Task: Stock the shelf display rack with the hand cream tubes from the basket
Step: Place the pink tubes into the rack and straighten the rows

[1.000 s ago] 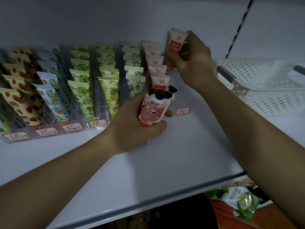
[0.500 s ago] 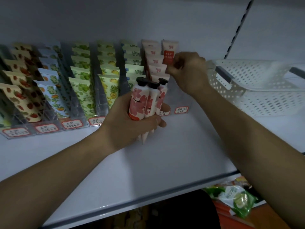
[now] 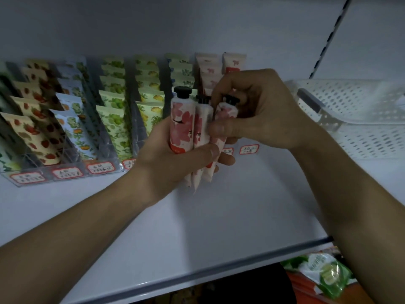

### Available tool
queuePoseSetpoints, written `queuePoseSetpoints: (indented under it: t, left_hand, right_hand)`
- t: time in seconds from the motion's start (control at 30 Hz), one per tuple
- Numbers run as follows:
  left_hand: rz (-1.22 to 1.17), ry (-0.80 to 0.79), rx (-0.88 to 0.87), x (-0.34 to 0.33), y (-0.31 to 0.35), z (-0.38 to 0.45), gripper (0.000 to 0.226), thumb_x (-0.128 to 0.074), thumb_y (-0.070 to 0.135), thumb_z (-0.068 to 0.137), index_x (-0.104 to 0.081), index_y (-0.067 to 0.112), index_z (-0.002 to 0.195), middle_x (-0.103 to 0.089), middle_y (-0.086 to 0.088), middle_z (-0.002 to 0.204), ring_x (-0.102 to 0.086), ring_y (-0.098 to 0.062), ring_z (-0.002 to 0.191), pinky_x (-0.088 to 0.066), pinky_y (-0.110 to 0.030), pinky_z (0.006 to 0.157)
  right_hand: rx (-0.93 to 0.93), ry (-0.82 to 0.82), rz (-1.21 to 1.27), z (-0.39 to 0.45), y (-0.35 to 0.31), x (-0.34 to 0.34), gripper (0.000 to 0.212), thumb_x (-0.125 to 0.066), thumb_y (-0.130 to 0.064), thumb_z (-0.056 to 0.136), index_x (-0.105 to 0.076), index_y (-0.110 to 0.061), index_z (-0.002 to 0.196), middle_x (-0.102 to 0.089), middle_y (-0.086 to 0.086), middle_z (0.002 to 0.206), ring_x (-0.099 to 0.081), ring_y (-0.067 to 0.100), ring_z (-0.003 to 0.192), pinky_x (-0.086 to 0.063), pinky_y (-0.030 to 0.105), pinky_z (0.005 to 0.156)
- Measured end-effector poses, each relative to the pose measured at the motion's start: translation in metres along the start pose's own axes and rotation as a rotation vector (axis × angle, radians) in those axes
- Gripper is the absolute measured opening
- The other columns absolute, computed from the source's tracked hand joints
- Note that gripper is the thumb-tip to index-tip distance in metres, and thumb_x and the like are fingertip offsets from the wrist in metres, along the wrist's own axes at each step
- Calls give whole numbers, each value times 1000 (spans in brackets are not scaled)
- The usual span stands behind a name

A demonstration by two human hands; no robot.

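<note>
My left hand [image 3: 173,163] grips three pink-flowered hand cream tubes [image 3: 183,126] upright, black caps on top, in front of the display rack [image 3: 103,150]. My right hand [image 3: 256,115] pinches the rightmost tube [image 3: 223,119] of that bunch near its cap. The rack holds sloping rows of tubes with strawberry, orange, green-fruit and lemon prints. At its right end stand pink tubes [image 3: 207,69], and one pink tube [image 3: 233,63] is alone in the last lane. The white perforated basket [image 3: 359,119] sits on the shelf to the right.
The white shelf [image 3: 197,227] has a grey front edge. Price labels [image 3: 249,149] line the rack's front. A slotted upright [image 3: 328,38] runs up the back wall. Below the shelf, at the lower right, lie green-packaged goods [image 3: 324,273].
My right hand left the pink tube standing in the rack's last lane and came back to the bunch, taking hold of its rightmost tube. My left hand raised the bunch slightly.
</note>
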State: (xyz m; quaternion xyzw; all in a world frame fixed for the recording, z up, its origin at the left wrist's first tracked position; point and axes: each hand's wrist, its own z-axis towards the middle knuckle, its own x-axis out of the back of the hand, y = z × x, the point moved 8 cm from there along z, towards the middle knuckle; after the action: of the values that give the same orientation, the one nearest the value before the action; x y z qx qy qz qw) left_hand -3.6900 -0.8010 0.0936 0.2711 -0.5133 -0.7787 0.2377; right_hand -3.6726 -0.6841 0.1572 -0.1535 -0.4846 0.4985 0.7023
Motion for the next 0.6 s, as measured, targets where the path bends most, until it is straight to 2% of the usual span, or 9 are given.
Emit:
queuePoseSetpoints:
  t: [0.03,0.1,0.13,0.2,0.27,0.4,0.5,0.57,0.6]
  left_hand:
    - [-10,-11,1,-1,-1,0,32,-70,15,70,-74,29,99,-77,-5,97,-76,-32,84,-60,-43,67]
    - [-25,-30,14,-2,-3,-1,37,-71,13,72,-66,18,109,-76,-11,99,-75,-37,83,-60,-45,69]
    - [-13,-23,23,-1,-3,-2,38,-71,14,72,-62,14,109,-76,-13,97,-75,-37,78,-59,-43,65]
    - [20,5,31,2,-6,-3,33,-71,15,71,-61,13,103,-75,-12,86,-72,-33,63,-57,-39,58]
    - [39,26,35,4,-8,-4,25,-73,15,70,-64,14,93,-71,-11,76,-67,-31,54,-55,-37,54]
    - [105,56,32,5,-9,-3,24,-75,19,69,-65,20,90,-68,-6,72,-61,-30,52,-52,-35,53]
    - [134,51,32,6,-9,-4,27,-77,20,66,-65,25,90,-68,-4,72,-61,-29,52,-51,-35,53]
    - [171,62,40,7,-9,-5,31,-80,17,63,-65,24,90,-68,-3,71,-62,-27,52,-52,-33,52]
    - [193,74,48,8,-9,-5,33,-81,13,63,-66,27,88,-69,-3,71,-63,-25,52,-52,-32,51]
  right_hand:
    - [30,19,1,-1,-2,3,31,-81,-21,82,-65,4,91,-65,25,70,-66,38,54,-54,43,44]
    - [64,113,-1,-3,-4,19,10,-66,-11,91,-64,-4,84,-65,5,62,-57,16,41,-43,24,37]
    - [51,195,33,-4,0,31,13,-61,-11,93,-62,-9,80,-62,-5,58,-50,11,37,-36,21,36]
    - [-8,374,152,-7,14,56,19,-58,-14,93,-56,-17,75,-56,-10,55,-42,12,38,-29,21,39]
    - [-61,506,277,-11,26,71,28,-59,-15,97,-47,-15,72,-52,-6,55,-41,16,43,-27,26,42]
    - [-161,597,335,-15,44,78,32,-65,-21,95,-49,-11,69,-64,-4,63,-62,23,70,-41,30,58]
    - [-227,641,295,-18,55,83,17,-70,-23,91,-57,-12,89,-74,0,79,-70,26,89,-43,31,67]
    - [-226,604,266,-17,55,82,30,-70,-19,92,-55,-18,118,-77,5,93,-67,37,94,-47,37,72]
    - [-215,578,249,-16,54,81,36,-68,-16,93,-52,-19,125,-77,7,98,-65,40,92,-48,37,71]
